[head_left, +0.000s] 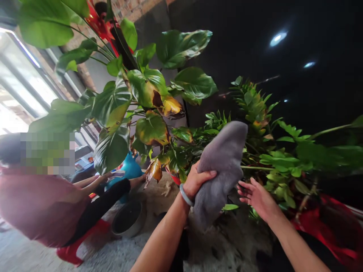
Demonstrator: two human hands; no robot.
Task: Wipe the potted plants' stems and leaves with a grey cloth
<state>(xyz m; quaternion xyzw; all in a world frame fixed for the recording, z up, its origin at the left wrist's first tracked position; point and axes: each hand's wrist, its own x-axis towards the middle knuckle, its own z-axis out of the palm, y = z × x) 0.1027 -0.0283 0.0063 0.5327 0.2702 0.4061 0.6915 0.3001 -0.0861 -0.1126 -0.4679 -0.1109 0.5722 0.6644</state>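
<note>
A grey cloth point(221, 166) hangs in my left hand point(195, 181), whose thumb presses across its front. A pale bangle circles that wrist. To the right of the cloth, my right hand point(259, 198) is held with its fingers apart and nothing in them. Its fingertips are close to the cloth's edge; I cannot tell whether they touch it. Green leaves of a potted plant point(278, 158) spread just behind both hands.
A tall plant with big, partly browned leaves point(153, 128) stands ahead on the left. A person point(42, 204) sits on a red stool point(73, 241) at the left, beside a dark bucket point(127, 219) and a blue object point(130, 166). Red wrapping point(326, 226) lies at the lower right.
</note>
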